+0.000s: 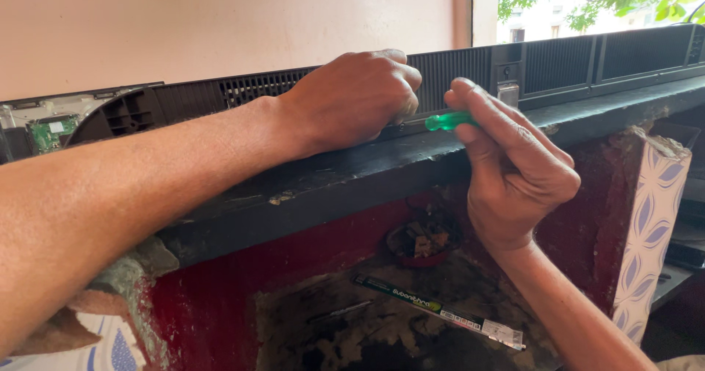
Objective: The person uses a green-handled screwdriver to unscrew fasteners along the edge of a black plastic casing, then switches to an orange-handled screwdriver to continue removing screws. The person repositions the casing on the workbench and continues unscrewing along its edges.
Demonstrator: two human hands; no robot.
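Observation:
A long black vented plastic cover (565,62) lies on a dark stone ledge (345,176). My left hand (352,99) rests on the cover's lower edge, fingers curled against it. My right hand (507,165) grips a screwdriver with a translucent green handle (446,120). Its thin metal shaft points left toward the fingertips of my left hand. The tip is hidden behind those fingers.
A green circuit board (48,131) shows at the far left behind the cover. Below the ledge, a red-walled recess holds a small bowl of bits (424,240) and a long narrow tube box (440,311). A tile with a blue leaf pattern (653,224) stands at right.

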